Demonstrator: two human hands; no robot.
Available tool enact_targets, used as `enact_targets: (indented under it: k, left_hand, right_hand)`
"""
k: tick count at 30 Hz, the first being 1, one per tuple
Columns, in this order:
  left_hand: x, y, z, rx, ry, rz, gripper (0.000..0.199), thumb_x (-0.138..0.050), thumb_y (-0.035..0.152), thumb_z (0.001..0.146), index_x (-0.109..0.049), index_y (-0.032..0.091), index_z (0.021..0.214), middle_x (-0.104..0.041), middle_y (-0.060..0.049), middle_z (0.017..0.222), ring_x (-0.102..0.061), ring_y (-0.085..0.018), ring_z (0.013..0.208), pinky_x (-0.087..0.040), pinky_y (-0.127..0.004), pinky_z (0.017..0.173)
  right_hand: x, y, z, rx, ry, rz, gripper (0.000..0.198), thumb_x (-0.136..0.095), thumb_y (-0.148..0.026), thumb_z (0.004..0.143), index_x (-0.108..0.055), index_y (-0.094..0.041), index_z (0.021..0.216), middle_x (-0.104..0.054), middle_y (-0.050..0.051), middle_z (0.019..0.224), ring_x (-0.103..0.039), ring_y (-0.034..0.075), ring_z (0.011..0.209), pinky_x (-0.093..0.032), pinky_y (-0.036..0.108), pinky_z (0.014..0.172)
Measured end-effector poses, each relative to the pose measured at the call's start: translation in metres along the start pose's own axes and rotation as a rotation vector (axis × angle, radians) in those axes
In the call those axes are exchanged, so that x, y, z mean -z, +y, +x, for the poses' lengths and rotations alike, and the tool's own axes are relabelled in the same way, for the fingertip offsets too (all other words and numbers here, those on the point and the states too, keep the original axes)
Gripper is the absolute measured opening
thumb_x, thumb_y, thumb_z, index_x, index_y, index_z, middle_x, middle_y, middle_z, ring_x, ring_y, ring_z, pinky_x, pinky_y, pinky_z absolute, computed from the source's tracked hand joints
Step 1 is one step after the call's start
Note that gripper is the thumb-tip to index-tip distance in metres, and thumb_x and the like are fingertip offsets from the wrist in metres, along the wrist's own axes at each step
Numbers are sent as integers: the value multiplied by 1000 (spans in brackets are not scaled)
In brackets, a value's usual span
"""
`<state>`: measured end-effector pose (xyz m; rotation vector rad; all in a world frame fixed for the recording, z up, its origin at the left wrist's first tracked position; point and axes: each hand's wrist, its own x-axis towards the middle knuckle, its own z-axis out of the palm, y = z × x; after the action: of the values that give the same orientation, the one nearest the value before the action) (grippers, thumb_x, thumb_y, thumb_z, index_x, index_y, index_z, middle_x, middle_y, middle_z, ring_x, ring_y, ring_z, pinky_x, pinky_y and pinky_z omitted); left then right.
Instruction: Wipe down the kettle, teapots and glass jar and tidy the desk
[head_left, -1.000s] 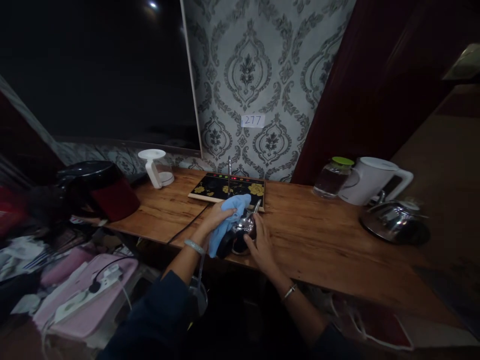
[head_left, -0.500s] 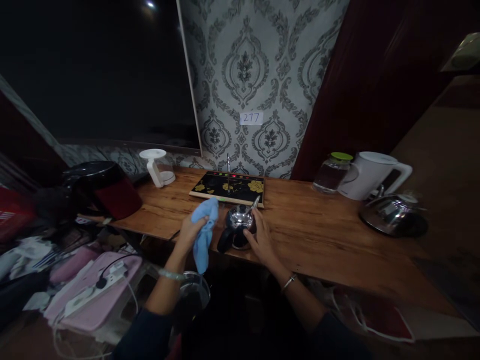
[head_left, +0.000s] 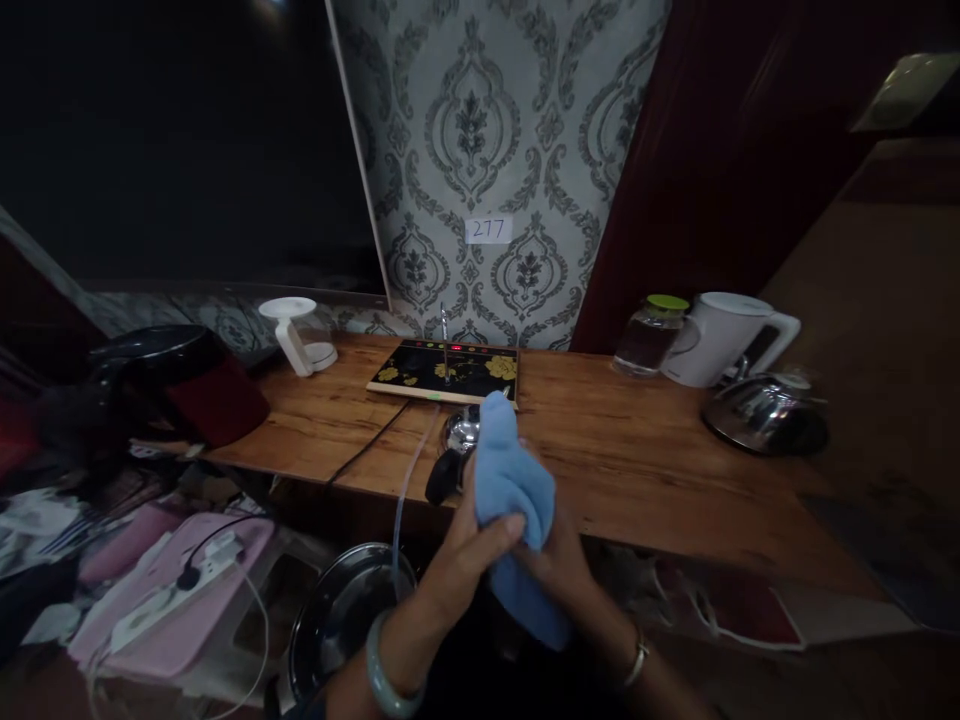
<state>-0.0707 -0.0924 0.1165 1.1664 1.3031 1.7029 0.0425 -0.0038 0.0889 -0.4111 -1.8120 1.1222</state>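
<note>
A light blue cloth (head_left: pixel 514 480) is bunched between my hands at the front edge of the wooden table. My left hand (head_left: pixel 465 555), with a pale bangle on its wrist, grips it, the thumb pressed across the fabric. Against the cloth's right side is my right hand (head_left: pixel 562 565); most of its fingers are hidden by the folds. Just behind the cloth stands a shiny metal teapot (head_left: pixel 459 430) with a black handle (head_left: pixel 444 478) towards the left. The cloth covers much of its body and most of its spout.
Behind the teapot lies a black floral panel (head_left: pixel 420 372) with a thin metal spout (head_left: pixel 445 340). A lidded glass jar (head_left: pixel 649 340), white pitcher (head_left: pixel 720 340) and metal kettle (head_left: pixel 765 415) stand right. A clear tube (head_left: pixel 409 480) runs down towards a metal basin (head_left: pixel 352 600).
My right hand has left the teapot and come to the cloth. My left hand has carried the cloth rightwards, in front of the teapot. The view has shifted slightly.
</note>
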Motion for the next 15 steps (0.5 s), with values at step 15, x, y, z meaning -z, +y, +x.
enact_targets:
  k: [15]
  left_hand:
    - [68,-71,71,-271,306,694,54,-60,40,93,-54,21,143,-56,-14,150,-49,-29,142,-38,-52,120]
  right_hand:
    - [-7,52,69,96,-4,-434,61,-68,-19,71,-62,-21,132,-60,14,143,-55,36,132,-44,56,111]
